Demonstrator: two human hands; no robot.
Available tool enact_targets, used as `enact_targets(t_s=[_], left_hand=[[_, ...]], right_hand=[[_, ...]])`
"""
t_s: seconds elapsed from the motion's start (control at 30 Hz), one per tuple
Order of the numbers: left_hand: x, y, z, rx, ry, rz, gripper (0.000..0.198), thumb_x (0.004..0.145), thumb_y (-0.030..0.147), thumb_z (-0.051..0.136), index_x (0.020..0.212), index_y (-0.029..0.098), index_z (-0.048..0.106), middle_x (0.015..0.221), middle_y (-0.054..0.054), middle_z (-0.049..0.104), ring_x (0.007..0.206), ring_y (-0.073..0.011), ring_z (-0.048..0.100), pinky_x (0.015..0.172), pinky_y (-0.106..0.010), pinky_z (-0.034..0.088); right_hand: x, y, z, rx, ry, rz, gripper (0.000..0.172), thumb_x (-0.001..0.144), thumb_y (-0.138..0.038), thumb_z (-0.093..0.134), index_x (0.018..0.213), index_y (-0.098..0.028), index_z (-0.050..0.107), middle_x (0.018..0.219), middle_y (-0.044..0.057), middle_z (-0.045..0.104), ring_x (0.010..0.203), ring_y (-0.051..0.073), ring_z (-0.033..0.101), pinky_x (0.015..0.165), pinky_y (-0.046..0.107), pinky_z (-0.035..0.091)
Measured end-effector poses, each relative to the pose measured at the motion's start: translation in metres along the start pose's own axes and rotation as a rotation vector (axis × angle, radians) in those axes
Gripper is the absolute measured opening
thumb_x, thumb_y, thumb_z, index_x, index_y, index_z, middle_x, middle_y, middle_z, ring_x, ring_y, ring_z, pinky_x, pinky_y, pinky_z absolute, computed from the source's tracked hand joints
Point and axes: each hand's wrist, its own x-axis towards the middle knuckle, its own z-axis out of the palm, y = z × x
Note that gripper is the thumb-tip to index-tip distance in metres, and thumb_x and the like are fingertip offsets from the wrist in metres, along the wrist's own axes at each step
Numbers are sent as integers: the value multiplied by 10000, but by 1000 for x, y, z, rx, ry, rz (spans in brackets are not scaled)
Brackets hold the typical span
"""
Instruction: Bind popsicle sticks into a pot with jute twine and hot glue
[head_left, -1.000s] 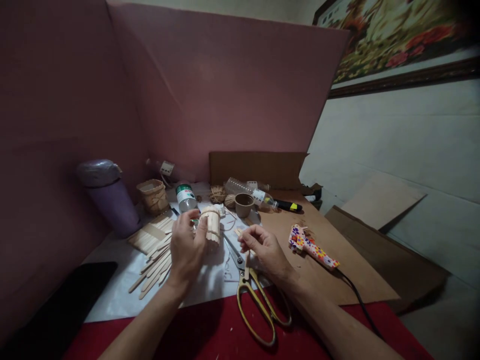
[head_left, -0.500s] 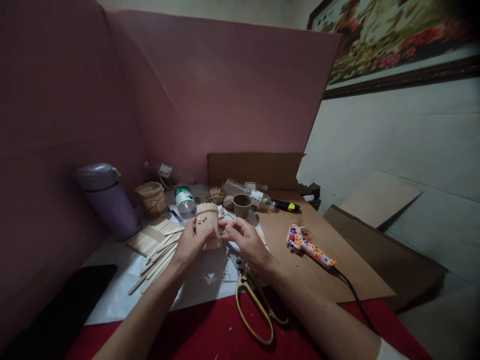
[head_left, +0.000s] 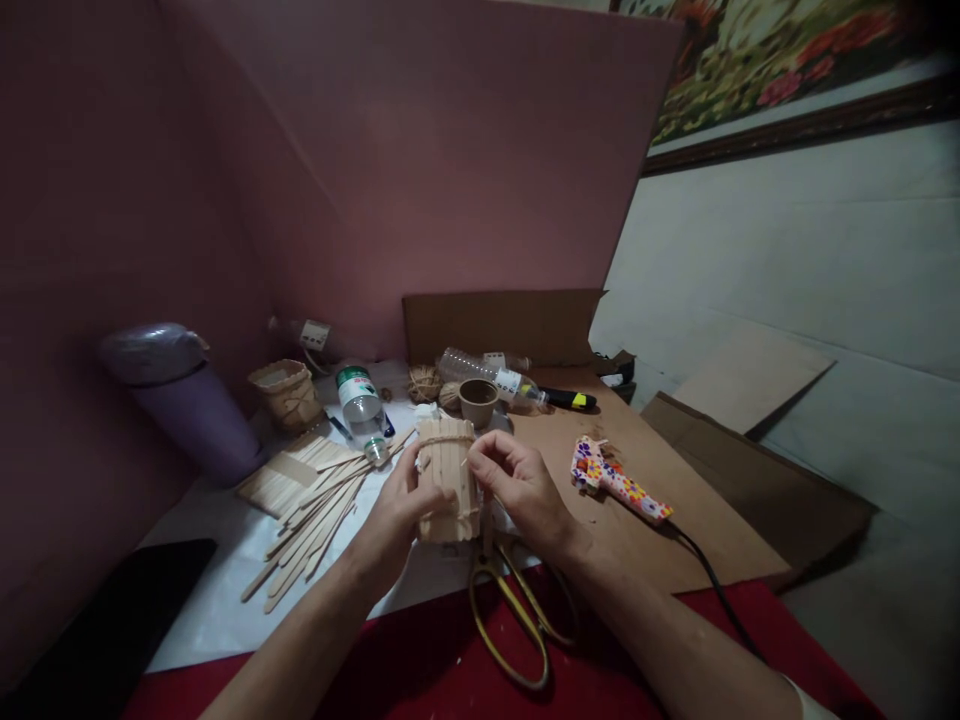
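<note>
My left hand is wrapped round the left side of a small cup-shaped piece covered in upright wooden sticks, with twine round its upper and lower parts. My right hand is closed in a pinch beside its right edge, thumb against fingers; what it pinches is too small to make out. Gold-handled scissors lie just below the cup, their blades partly hidden. Left of my left hand, loose wooden sticks are spread out on white paper.
A flowered glue gun lies on cardboard at the right. Behind stand a brown pot, clear bottles, a decorated cup and a purple tumbler. A dark flat object is at the left.
The stick-covered cup has turned and tilted, and sits slightly more to the right and lower. Both hands have shifted right with it. The view has also moved a little.
</note>
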Motion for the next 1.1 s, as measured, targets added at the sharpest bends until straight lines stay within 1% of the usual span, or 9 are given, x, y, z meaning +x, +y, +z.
enact_targets(t_s=[0.13, 0.27, 0.33, 0.43, 0.63, 0.8, 0.93, 1.1], left_hand=[[-2, -3, 0, 27, -21, 22, 654, 689, 137, 628, 1320, 231, 485, 1182, -87, 645, 987, -241, 637, 725, -283, 530], [-2, -6, -1, 51, 9, 32, 581, 741, 242, 689, 1293, 223, 505, 1215, -88, 639, 1053, -250, 624, 806, -298, 516], [-2, -7, -1, 63, 28, 35, 563, 751, 305, 709, 1271, 213, 515, 1203, -93, 647, 1036, -253, 635, 820, -312, 514], [-2, -7, 0, 96, 46, 52, 550, 742, 360, 731, 1227, 197, 529, 1155, -97, 666, 987, -255, 653, 800, -321, 520], [-1, -7, 0, 179, 100, 55, 540, 731, 389, 744, 1190, 193, 538, 1061, -79, 689, 954, -236, 657, 784, -300, 513], [0, -7, 0, 148, 103, 52, 528, 738, 397, 735, 1177, 181, 538, 1001, -81, 699, 876, -233, 673, 725, -305, 532], [1, -7, 1, 125, 119, 57, 552, 720, 397, 749, 1177, 169, 536, 980, -83, 703, 828, -224, 676, 706, -310, 542], [1, -7, 2, 126, 123, 68, 548, 713, 402, 751, 1159, 159, 544, 979, -88, 706, 837, -223, 675, 722, -312, 545]], right_hand=[[-2, -5, -1, -106, 2, -32, 200, 866, -339, 574, 732, -191, 561, 634, -37, 485, 580, 114, 434, 544, 246, 346], [-2, -7, -1, -148, -6, -27, 173, 852, -304, 581, 730, -182, 570, 619, -37, 496, 565, 108, 445, 539, 245, 357], [-3, -6, -1, -121, -19, -1, 171, 839, -310, 594, 732, -179, 568, 620, -37, 501, 559, 106, 450, 533, 244, 365], [-3, -5, -1, -86, -27, 29, 176, 817, -315, 616, 727, -175, 558, 620, -39, 501, 552, 101, 445, 522, 239, 362], [-2, 0, 1, -45, -15, 43, 174, 806, -313, 631, 735, -172, 558, 602, -44, 508, 526, 93, 453, 495, 224, 358], [-2, 0, 4, 61, -29, 51, 204, 860, -353, 564, 746, -190, 518, 550, -54, 516, 447, 89, 448, 451, 224, 375], [-5, -2, 5, 30, -10, 27, 145, 867, -297, 550, 784, -178, 551, 565, -51, 520, 477, 90, 464, 471, 217, 380], [-7, -1, 4, -16, -3, 2, 108, 859, -270, 569, 829, -166, 580, 583, -47, 534, 521, 92, 491, 512, 218, 392]])
